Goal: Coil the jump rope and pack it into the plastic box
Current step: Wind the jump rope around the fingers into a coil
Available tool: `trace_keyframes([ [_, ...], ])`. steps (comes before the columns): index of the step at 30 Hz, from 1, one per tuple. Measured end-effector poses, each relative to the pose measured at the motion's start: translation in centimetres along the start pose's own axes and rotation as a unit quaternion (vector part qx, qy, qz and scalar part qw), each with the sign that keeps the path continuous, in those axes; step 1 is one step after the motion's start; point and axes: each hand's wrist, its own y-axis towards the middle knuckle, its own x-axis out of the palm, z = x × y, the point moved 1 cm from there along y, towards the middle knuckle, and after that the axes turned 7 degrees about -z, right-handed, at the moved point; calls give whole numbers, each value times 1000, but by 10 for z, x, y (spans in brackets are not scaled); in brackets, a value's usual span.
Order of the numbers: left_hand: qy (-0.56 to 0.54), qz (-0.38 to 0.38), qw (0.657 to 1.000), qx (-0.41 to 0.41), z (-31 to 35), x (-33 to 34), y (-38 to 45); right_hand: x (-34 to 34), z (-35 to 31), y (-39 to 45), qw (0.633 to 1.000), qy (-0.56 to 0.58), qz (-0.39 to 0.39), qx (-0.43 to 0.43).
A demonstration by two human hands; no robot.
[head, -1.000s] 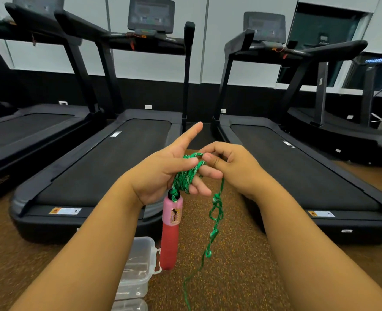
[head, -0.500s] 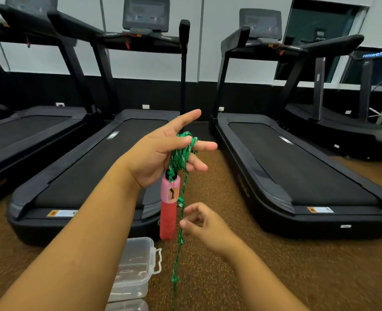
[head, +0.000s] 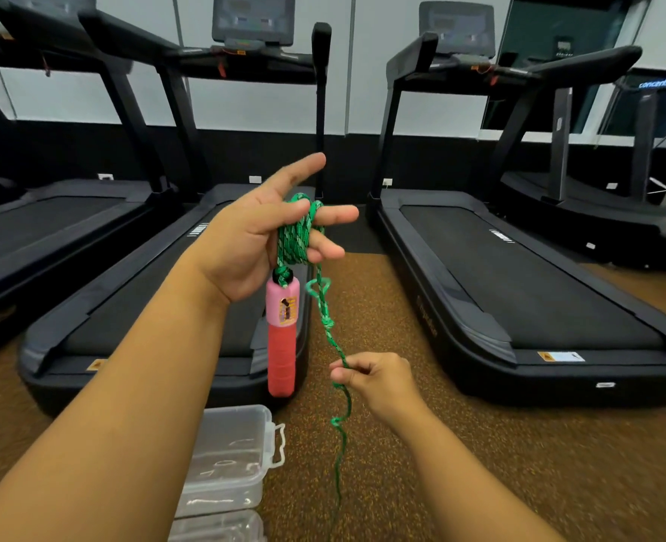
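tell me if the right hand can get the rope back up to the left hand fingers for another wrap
Probably yes. The right hand pinches the green rope below the left hand, whose spread fingers are open above, with nothing between.

We see the left hand [head: 253, 236] raised at centre, the rope [head: 298, 238] wound about its fingers and the handle [head: 281, 334] hanging below it. The right hand [head: 378, 379] lies lower and to the right, pinching the rope's hanging length. The plastic box [head: 229, 459] sits on the floor [head: 480, 463] below the handle. Treadmills [head: 519, 287] stand behind, left and right.
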Motion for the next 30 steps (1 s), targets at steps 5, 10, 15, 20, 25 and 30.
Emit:
trace_keyframes([
  [5,5,0,1000,28,15,1,7,-1,15,1,998,-18,28,51],
  [10,13,-7,999,35,24,2,12,2,40,1,992,17,22,125],
  [15,16,-12,999,33,25,6,13,-1,69,-2,980,0,19,199],
  [20,34,-22,999,1,15,13,14,-12,44,8,985,-30,3,167],
  [25,44,-20,998,-26,0,17,15,-35,-38,13,992,108,57,9],
  [30,55,-20,997,-44,-10,18,14,-46,-98,6,961,255,-41,-99],
])
